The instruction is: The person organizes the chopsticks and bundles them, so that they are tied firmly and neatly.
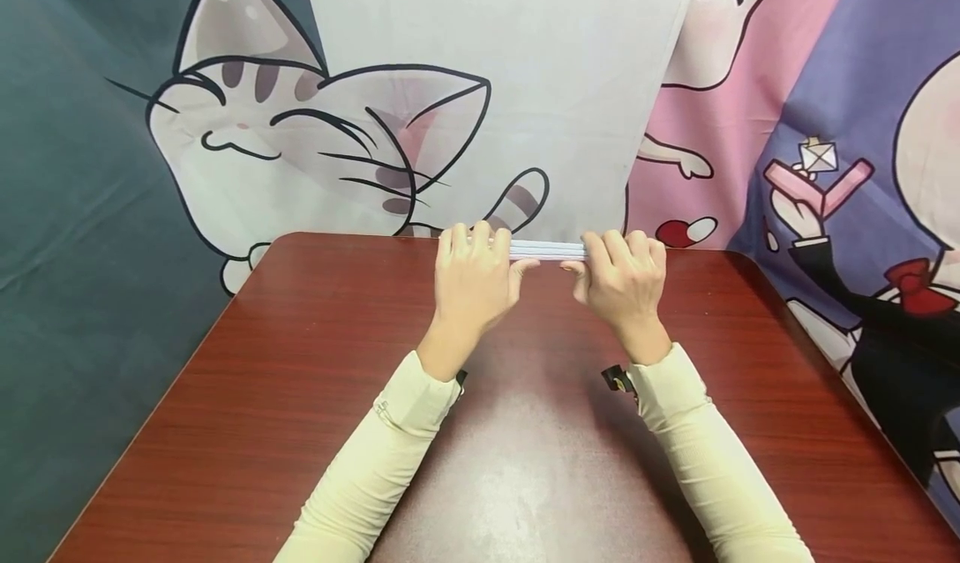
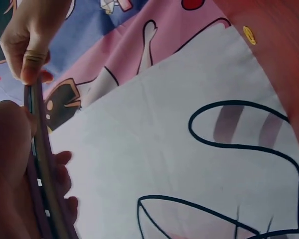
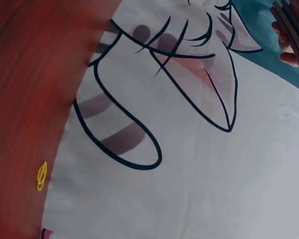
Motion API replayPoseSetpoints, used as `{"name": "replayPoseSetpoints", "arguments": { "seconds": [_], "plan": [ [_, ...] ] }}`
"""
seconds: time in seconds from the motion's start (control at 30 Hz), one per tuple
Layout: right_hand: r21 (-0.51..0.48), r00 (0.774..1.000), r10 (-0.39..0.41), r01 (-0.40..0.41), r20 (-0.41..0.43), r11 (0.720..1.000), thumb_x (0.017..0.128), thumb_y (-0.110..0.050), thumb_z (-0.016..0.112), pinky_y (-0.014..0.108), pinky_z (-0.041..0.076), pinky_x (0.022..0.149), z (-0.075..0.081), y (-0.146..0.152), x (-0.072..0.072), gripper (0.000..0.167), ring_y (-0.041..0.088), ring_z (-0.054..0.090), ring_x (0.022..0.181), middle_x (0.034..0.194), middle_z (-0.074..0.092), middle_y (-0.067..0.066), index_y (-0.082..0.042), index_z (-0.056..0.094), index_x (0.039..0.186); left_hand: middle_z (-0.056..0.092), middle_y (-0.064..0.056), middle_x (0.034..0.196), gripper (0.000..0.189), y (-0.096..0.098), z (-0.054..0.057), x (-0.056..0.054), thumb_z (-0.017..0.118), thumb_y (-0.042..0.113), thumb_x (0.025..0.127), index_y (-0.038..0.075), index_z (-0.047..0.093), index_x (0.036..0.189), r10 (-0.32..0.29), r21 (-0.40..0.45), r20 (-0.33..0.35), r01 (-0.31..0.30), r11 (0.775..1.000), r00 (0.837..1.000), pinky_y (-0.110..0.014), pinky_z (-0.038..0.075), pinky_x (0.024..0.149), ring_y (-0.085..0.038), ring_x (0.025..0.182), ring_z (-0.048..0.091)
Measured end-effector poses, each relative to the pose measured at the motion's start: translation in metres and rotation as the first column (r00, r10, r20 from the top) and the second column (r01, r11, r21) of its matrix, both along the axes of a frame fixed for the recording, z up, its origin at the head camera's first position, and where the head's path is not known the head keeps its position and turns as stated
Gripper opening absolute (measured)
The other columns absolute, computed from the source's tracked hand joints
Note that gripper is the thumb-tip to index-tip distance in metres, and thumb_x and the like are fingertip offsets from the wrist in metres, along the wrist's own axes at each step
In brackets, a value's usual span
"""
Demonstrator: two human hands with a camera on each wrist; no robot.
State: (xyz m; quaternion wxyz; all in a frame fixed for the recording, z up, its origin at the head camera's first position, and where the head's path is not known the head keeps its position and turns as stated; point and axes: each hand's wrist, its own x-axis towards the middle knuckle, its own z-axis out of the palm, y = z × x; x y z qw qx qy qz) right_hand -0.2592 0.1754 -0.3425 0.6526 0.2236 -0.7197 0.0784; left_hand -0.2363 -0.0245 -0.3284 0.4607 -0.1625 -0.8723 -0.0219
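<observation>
A slim, pale, bluish-white stack of flat layers [image 1: 548, 251] spans the gap between the two hands, its long axis running left to right—crosswise to the forearms—and close to level. Only its middle stretch shows in the head view; both ends are covered by the grip, so its full length cannot be told. It seems to be held up off the counter, near the far edge as the head view shows it.

Neither hand is nearer: the left hand [image 1: 475, 275] grips the left part and the right hand [image 1: 624, 273] the right part, each closed with fingers curled over the far side and thumb on the near side. The thumbs point at each other, tips apart.

Beyond lie the reddish-brown wood-grain counter [image 1: 300, 379], a small yellow looped band [image 2: 249, 35] near its edge, and a printed cartoon-cat cloth [image 1: 570, 87] behind.
</observation>
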Motion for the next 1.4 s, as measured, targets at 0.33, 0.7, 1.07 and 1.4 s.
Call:
{"name": "replayPoseSetpoints", "arguments": {
  "seconds": [0.33, 0.7, 1.07, 1.4],
  "plan": [
    [-0.007, 0.998, 0.012, -0.011, 0.055, 1.000, 0.098, -0.057, 0.042, 0.053, 0.034, 0.068, -0.005, -0.006, 0.002, 0.059, 0.039, 0.043, 0.064, 0.070, 0.050, 0.012, -0.004, 0.057, 0.079, 0.058, -0.006, 0.075, 0.054, -0.001, -0.005, -0.003, 0.052, 0.062, 0.087, 0.009, 0.061, 0.078, 0.032, 0.048, -0.083, -0.028, 0.998, 0.996, -0.043, 0.043, 0.079, -0.030, 0.075, 0.054],
    [0.019, 1.000, 0.005, -0.005, -0.021, 1.000, 0.099, -0.056, 0.045, 0.050, 0.034, 0.066, -0.012, -0.006, -0.004, 0.055, 0.036, 0.046, 0.063, 0.070, 0.051, 0.010, -0.006, 0.059, 0.082, 0.052, -0.006, 0.061, 0.052, -0.010, -0.012, -0.014, 0.041, 0.052, 0.094, 0.008, 0.054, 0.069, -0.127, 0.038, -0.226, 0.139, 0.990, 0.966, -0.042, 0.041, 0.061, -0.029, 0.059, 0.052],
    [-0.004, 0.997, -0.036, 0.036, 0.063, 0.999, 0.100, -0.055, 0.038, 0.052, 0.035, 0.070, -0.015, -0.010, -0.003, 0.060, 0.039, 0.046, 0.068, 0.072, 0.050, 0.014, -0.002, 0.054, 0.079, 0.051, -0.004, 0.060, 0.050, -0.008, -0.015, -0.017, 0.043, 0.052, 0.092, 0.009, 0.053, 0.068, -0.113, 0.047, -0.251, 0.128, 0.991, 0.961, -0.040, 0.036, 0.053, -0.028, 0.054, 0.050],
    [0.065, 0.991, -0.032, 0.023, 0.129, 0.998, 0.097, -0.052, 0.046, 0.052, 0.035, 0.065, -0.010, -0.004, -0.001, 0.054, 0.038, 0.048, 0.065, 0.071, 0.052, 0.013, -0.003, 0.056, 0.080, 0.054, -0.005, 0.063, 0.043, -0.013, -0.013, -0.020, 0.050, 0.047, 0.090, 0.008, 0.053, 0.072, -0.153, 0.025, -0.168, 0.159, 0.987, 0.974, -0.041, 0.038, 0.056, -0.028, 0.058, 0.053]
  ]
}}
